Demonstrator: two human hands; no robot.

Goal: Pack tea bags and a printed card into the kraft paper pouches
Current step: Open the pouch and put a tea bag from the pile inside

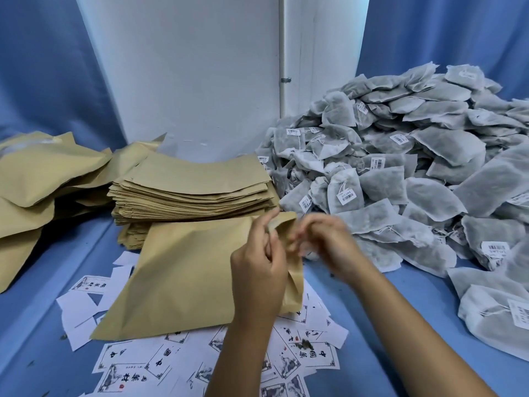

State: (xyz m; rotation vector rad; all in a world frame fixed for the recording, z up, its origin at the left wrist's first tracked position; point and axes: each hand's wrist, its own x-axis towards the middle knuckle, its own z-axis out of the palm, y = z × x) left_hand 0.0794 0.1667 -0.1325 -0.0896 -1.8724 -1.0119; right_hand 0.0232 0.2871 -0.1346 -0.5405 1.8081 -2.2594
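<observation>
A flat kraft paper pouch (183, 270) lies tilted over the scattered printed cards (312, 353) on the blue table. My left hand (259, 267) pinches one lip of the pouch's mouth at its right end. My right hand (323, 242), blurred, has curled fingers at the same mouth edge and seems to pinch the other lip. A large heap of grey-white tea bags (400, 167) with barcode tags fills the right side. Whether anything is inside the pouch is hidden.
A neat stack of flat kraft pouches (191, 190) stands behind the held one. Bulging kraft pouches (43, 173) pile up at the left. A white wall panel and blue curtains close off the back. More tea bags (492, 313) lie at the right edge.
</observation>
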